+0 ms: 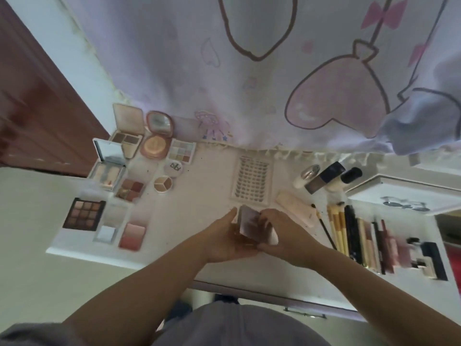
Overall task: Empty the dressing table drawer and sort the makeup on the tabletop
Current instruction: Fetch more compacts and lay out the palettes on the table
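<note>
A small clear-cased compact [247, 227] with a mauve face is gripped between both hands above the front middle of the white tabletop [204, 186].

The left hand [224, 239] cups it from below with curled fingers; the right hand [282, 233] pinches its top edge. Open palettes are grouped at the left: a dark nine-pan eyeshadow palette [83, 214], a round three-part concealer pot [162, 184], and a round white lid [173, 168] with lettering too blurred to be read. A clear lash tray [252, 181] lies just beyond the hands; brushes and pencils [359, 236] are lined up at the right.

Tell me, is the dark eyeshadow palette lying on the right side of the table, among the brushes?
No, the dark eyeshadow palette lies at the left edge of the table, far from the brushes.
</note>
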`<state>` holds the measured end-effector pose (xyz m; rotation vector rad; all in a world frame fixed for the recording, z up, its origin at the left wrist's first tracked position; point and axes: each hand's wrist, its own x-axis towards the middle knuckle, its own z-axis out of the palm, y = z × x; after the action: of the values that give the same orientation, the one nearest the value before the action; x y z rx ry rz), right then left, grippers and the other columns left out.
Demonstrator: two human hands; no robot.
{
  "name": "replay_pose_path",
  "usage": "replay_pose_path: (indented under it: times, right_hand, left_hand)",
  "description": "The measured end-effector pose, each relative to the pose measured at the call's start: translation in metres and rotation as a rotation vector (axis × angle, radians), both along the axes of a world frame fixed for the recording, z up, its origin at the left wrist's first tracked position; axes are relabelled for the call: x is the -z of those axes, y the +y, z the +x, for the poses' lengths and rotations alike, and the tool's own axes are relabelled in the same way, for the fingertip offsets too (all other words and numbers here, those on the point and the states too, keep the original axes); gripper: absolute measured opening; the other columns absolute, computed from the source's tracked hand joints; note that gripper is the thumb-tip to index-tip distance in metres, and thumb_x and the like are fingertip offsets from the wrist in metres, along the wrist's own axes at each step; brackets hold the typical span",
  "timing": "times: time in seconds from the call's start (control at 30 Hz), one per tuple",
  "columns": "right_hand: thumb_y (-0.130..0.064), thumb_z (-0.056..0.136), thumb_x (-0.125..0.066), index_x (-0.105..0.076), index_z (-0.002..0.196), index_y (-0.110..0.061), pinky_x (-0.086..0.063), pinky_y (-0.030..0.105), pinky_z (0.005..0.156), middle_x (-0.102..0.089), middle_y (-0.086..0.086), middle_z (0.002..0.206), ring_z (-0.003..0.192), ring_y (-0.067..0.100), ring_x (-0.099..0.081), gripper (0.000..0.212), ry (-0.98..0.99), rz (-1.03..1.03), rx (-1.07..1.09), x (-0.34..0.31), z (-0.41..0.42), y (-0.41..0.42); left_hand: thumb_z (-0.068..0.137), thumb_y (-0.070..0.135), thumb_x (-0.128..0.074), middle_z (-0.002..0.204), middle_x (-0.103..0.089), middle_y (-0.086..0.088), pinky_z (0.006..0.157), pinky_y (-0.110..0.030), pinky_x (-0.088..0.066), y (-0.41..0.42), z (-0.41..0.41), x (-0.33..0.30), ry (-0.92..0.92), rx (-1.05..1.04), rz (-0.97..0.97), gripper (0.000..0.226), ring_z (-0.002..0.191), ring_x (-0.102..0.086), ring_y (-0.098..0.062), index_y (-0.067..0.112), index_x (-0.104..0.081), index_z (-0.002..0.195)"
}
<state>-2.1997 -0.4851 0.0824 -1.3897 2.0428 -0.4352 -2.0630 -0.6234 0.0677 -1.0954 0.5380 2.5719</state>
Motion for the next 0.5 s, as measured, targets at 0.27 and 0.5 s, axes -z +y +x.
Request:
replay_pose_path:
  times: [0.27, 0.5]
  right_hand:
    - [-0.019, 0.092, -0.053, -0.054, 0.115, -0.021, -0.017, 0.021, 0.113, -0.031, -0.009, 0.151, 0.138, 0.006, -0.025, 0.023, -0.045, -0.093, -0.208, -0.041, 0.045, -0.070]
    - [-0.053, 0.085, -0.059, -0.055, 0.101, -0.023, -0.059, 0.032, 0.075, -0.065, -0.003, 0.105, 0.098, 0.010, -0.063, 0.035, -0.600, 0.135, 0.356, -0.046, 0.091, -0.111]
  left_hand:
    - [0.091, 0.032, -0.053, 0.111, -0.063, -0.020, 0.092, -0.044, -0.050, -0.044, 0.059, -0.019, 0.183, -0.340, 0.071, 0.038, 0.097, -0.062, -0.033, 0.005, -0.063, 0.115]
    - [0.095, 0.010, -0.046, 0.091, -0.063, -0.010, 0.073, -0.037, -0.056, -0.060, 0.079, -0.026, 0.242, -0.333, -0.523, 0.016, 0.085, -0.066, -0.018, 0.011, -0.058, 0.106]
